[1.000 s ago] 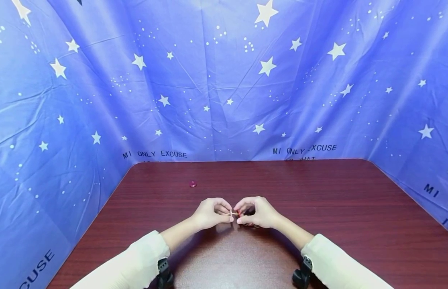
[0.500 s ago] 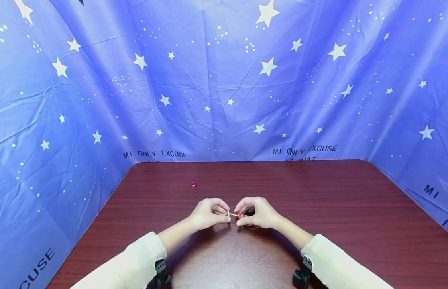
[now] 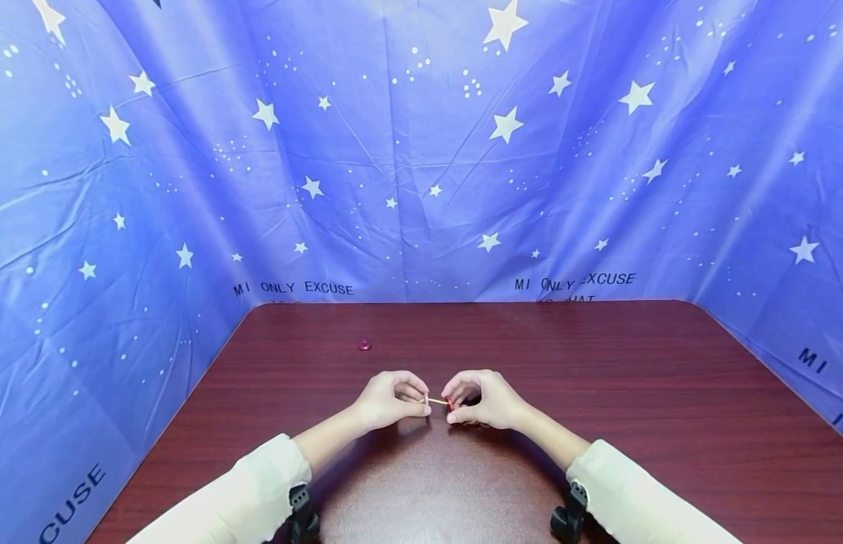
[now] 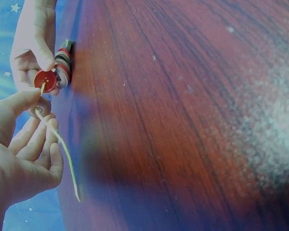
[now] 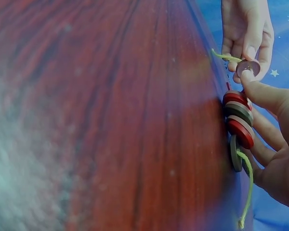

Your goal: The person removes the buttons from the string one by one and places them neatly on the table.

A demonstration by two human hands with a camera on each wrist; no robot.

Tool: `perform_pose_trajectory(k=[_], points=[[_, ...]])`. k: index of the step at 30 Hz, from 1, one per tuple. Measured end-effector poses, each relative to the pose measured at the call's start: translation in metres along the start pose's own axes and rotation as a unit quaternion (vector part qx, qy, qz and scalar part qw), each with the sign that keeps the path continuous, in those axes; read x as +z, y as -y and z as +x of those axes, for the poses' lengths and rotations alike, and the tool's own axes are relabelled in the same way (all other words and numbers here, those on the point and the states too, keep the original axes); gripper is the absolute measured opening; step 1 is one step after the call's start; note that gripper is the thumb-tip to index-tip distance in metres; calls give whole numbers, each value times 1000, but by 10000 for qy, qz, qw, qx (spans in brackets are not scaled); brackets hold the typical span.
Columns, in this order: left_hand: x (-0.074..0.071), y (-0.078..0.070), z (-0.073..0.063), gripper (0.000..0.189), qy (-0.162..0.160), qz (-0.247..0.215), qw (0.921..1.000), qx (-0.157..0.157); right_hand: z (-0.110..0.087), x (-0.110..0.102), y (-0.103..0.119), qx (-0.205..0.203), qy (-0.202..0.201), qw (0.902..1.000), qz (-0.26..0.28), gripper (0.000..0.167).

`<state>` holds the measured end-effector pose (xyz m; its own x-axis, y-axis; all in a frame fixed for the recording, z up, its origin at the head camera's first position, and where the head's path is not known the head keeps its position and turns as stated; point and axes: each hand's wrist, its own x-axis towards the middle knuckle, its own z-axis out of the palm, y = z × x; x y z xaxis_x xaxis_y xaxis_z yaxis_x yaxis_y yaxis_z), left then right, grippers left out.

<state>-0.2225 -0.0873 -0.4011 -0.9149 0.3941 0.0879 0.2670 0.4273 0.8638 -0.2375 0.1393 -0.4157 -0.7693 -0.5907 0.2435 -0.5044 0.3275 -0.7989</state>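
Over the middle of the table, my left hand [image 3: 387, 400] pinches a pinkish-brown button [image 5: 249, 69] between thumb and fingers. A yellow cord [image 4: 67, 149] passes through this button, and its free end trails past my left fingers. My right hand [image 3: 488, 400] grips a red button [image 4: 45, 81] at the near end of a threaded row of buttons [image 5: 239, 118] in red, dark green and pale tones. From the dark button at the far end of this row hangs a cord tail [image 5: 248, 187]. A short stretch of cord spans the gap between both hands.
A small dark-pink button [image 3: 364, 344] lies by itself farther back on the dark red wooden table [image 3: 598, 355], left of centre. Blue star-patterned cloth [image 3: 394, 151] surrounds the back and sides. Black wrist mounts [image 3: 569, 514] sit below the light sleeves.
My left hand has drawn a little to the left with its button, so the gap and the cord between the hands are longer. The right hand stays almost in place.
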Motion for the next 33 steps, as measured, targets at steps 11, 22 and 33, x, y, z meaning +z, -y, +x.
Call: perform_pose_trajectory(k=[11,22,33], points=[[-1,0,-1,26,-43,-16,10000,-67,-1,0,-1,-110,60,9997,-199,30],[-3,3,-3,27,-84,45,10000,-13,-1,0,-1,-61,15,9996,-281,31],[-5,6,-3,30,-112,-74,9999,-49,-3,0,-1,-479,44,9967,-651,29]])
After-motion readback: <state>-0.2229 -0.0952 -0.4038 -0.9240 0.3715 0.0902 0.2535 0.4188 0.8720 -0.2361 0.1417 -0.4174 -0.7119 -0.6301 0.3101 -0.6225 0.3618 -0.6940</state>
